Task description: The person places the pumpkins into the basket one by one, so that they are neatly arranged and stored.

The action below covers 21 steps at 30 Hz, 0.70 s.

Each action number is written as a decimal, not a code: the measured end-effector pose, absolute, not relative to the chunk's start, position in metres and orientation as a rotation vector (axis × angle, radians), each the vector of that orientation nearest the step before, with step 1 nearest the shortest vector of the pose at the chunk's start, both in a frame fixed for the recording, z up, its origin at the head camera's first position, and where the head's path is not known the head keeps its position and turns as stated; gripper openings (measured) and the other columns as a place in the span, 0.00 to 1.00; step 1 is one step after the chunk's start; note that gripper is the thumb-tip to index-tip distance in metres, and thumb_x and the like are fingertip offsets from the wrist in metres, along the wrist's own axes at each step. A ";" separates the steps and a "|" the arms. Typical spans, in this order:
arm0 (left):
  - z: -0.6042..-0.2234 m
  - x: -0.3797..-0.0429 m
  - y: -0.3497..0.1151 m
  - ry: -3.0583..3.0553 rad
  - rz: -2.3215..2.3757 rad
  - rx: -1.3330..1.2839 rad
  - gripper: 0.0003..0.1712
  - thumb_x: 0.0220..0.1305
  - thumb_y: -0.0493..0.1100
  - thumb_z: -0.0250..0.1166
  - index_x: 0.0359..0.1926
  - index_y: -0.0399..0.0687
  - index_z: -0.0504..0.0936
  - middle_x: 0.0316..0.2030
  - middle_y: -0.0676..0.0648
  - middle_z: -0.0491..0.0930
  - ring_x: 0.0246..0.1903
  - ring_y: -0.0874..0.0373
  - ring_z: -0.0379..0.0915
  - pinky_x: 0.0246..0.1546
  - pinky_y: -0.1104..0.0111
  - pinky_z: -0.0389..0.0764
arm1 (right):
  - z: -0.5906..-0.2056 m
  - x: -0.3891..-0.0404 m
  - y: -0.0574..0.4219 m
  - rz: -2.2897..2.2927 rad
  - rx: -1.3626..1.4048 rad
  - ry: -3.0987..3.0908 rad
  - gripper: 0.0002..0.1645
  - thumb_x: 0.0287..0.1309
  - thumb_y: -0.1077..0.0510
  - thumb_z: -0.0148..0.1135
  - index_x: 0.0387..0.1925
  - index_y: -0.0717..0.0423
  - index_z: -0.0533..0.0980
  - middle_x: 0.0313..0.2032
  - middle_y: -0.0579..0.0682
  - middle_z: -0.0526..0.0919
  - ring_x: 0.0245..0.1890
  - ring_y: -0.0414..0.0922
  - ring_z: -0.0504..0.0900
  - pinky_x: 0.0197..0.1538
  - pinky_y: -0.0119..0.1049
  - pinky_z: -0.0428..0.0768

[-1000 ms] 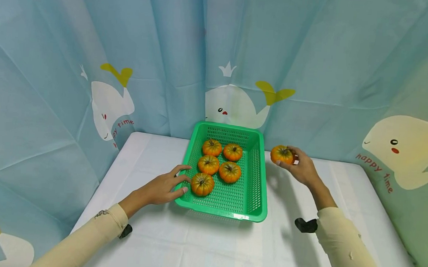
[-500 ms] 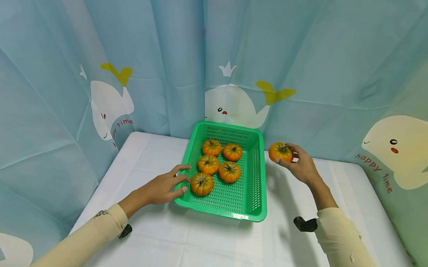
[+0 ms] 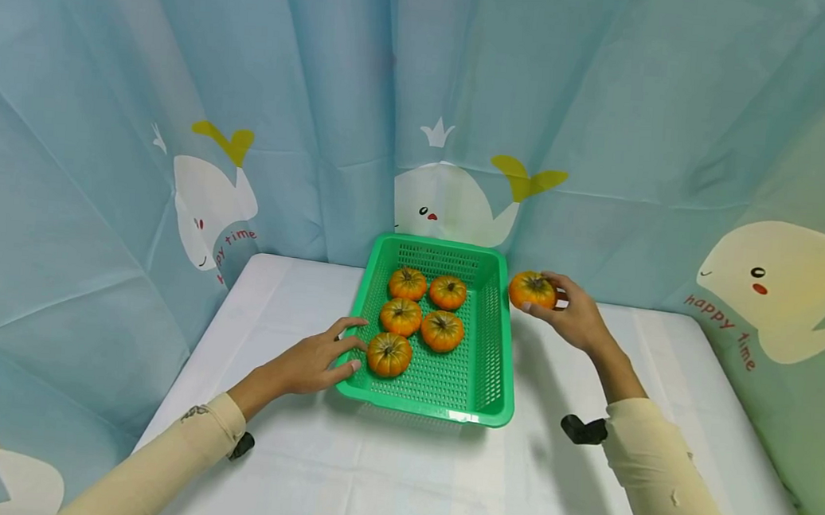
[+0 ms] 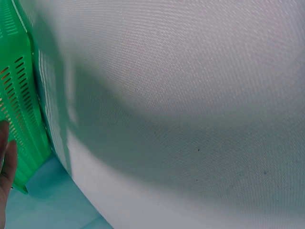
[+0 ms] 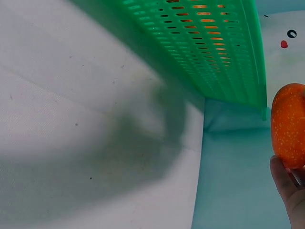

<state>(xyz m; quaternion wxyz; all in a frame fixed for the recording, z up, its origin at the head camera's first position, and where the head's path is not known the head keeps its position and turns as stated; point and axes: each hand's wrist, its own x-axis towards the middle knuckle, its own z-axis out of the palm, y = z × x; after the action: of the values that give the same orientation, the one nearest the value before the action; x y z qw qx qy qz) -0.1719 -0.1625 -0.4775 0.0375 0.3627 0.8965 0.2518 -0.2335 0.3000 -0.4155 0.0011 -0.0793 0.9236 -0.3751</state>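
My right hand (image 3: 579,317) holds a small orange pumpkin (image 3: 531,290) between thumb and fingers, raised beside the right rim of a green plastic basket (image 3: 506,360). In the right wrist view the pumpkin (image 5: 289,126) shows at the right edge, level with the basket's rim. At the basket's left rim, my left hand (image 3: 312,362) rests with fingers spread and loosely bent, their tips over the edge. Inside lie several more pumpkins; the nearest pumpkin (image 3: 389,355) sits right by the left fingertips. The left wrist view catches only part of the hand against the basket wall (image 4: 21,105).
A white cloth covers the table (image 3: 411,481) under the basket. Behind and to both sides hangs a light blue curtain (image 3: 308,107) printed with white whales, close to the basket's far side. A black wrist-camera piece (image 3: 583,431) sits beside the right sleeve.
My right hand has moved slightly left and up with the pumpkin, bringing it up to the basket's right rim. The left hand and the pumpkins in the basket have stayed in place.
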 end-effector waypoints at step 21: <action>-0.478 -0.172 -0.162 2.759 0.765 1.111 0.20 0.77 0.56 0.51 0.60 0.53 0.78 0.75 0.49 0.54 0.45 0.51 0.82 0.46 0.57 0.81 | -0.408 -0.235 0.288 -1.168 -0.328 2.894 0.44 0.62 0.42 0.68 0.72 0.55 0.63 0.66 0.63 0.70 0.61 0.63 0.72 0.51 0.55 0.80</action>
<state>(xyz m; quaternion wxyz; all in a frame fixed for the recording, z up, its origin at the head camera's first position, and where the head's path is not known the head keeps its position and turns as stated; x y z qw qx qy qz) -0.1722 -0.1622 -0.4784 0.0353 0.3616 0.8978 0.2490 -0.2347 0.2878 -0.4076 0.0015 -0.1045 0.9222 -0.3723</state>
